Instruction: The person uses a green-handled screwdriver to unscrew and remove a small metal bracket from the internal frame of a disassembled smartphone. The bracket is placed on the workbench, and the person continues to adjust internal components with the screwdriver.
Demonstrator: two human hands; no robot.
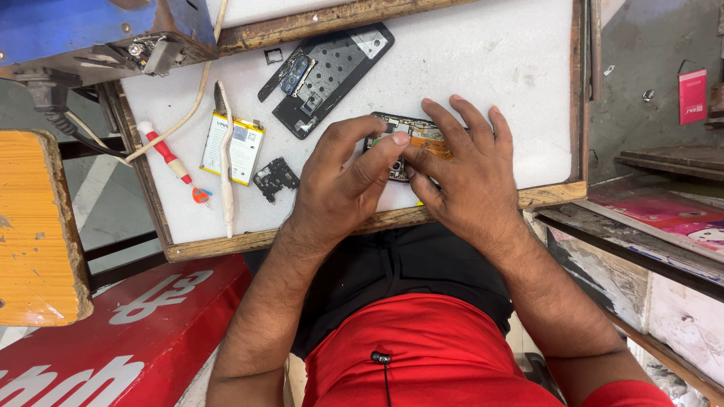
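Both hands, left [343, 177] and right [460, 169], press together on an opened phone [411, 136] (battery [234, 147] lying well apart).

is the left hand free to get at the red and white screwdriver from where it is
Probably yes. The screwdriver lies in the open on the white work surface, left of the left hand, with only a battery and a small black part lying between them.
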